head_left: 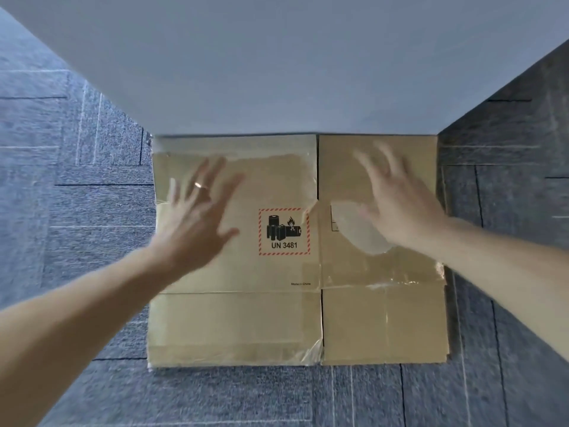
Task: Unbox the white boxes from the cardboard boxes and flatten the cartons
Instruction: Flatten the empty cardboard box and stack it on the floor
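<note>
Carton (234,318): flat brown cardboard, creased, glossy tape; on grey ribbed carpet (77,211); far edge meets white surface (277,72)
Label (284,231): red-hatched square, UN 3481
L hand (197,223): grip released, fingers splayed over carton; blurred, contact unclear
R hand (400,208): grip released, splayed; blurred

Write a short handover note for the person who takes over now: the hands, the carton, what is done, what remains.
Left hand: open, fingers spread, over the left panel of the carton; blurred, so contact is unclear.
Right hand: open, fingers spread, over the right panel.
The carton lies flat on the carpet, far edge at a white surface, UN 3481 label facing up.
Done: this carton looks flattened.
To do: no white boxes or other cartons are in view; look for them.
</note>
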The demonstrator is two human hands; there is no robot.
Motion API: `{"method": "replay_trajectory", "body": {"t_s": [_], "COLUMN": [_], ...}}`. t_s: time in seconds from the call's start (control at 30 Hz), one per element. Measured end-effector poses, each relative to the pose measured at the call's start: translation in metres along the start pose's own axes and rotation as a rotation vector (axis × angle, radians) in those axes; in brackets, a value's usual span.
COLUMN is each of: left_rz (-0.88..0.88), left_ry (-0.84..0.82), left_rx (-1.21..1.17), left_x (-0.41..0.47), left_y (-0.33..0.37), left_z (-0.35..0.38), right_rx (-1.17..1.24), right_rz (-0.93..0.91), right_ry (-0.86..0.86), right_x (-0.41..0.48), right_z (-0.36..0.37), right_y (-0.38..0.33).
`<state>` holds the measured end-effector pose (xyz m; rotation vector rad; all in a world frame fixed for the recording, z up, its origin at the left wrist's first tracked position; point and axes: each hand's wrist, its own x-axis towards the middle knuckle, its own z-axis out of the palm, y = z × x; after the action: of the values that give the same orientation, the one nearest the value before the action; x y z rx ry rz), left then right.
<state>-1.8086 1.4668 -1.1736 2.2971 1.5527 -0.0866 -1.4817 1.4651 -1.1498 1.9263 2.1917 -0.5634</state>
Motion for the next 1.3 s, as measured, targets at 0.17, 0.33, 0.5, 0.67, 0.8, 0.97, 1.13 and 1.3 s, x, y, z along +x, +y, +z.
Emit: {"method": "replay_trajectory", "body": {"t_s": [0.17, 0.33, 0.5, 0.67, 0.8, 0.97, 1.13, 1.3], "left_rz": [0.018, -0.018, -0.039, -0.076, -0.055, -0.063, -0.075, -0.109], "left_ry": [-0.331, -0.366, -0.465, -0.455, -0.447, -0.452, -0.524, -0.468], "left_rx": [0.036, -0.004, 0.079, 0.064, 0.098, 0.117, 0.143, 0.034], "left_x": [-0.007, -0.003, -0.034, -0.032, -0.013, -0.004, 0.005, 0.025], "left_y": [0.036, 0.031, 0.049, 0.049, 0.043, 0.042, 0.044, 0.062], "left_z": [0.049, 0.063, 0.056, 0.057, 0.054, 0.054, 0.042, -0.031], "right_rx": [-0.11, -0.113, -0.061, -0.139, -0.137, -0.154, -0.202, -0.186], "right_rz": [-0.024, 0.033, 0.039, -0.012, 0.042, 0.05, -0.001, -0.038], "right_ry": [-0.434, -0.443, -0.546, -0.569, -0.544, -0.516, -0.588, -0.587], "right_x": [-0.044, -0.04, -0.07, -0.058, -0.049, -0.046, -0.038, -0.034], "right_z": [0.058, 0.072, 0.061, 0.055, 0.063, 0.068, 0.048, -0.02], "right_y": [-0.016, -0.022, -0.035, -0.024, -0.027, -0.021, -0.022, -0.037]}}
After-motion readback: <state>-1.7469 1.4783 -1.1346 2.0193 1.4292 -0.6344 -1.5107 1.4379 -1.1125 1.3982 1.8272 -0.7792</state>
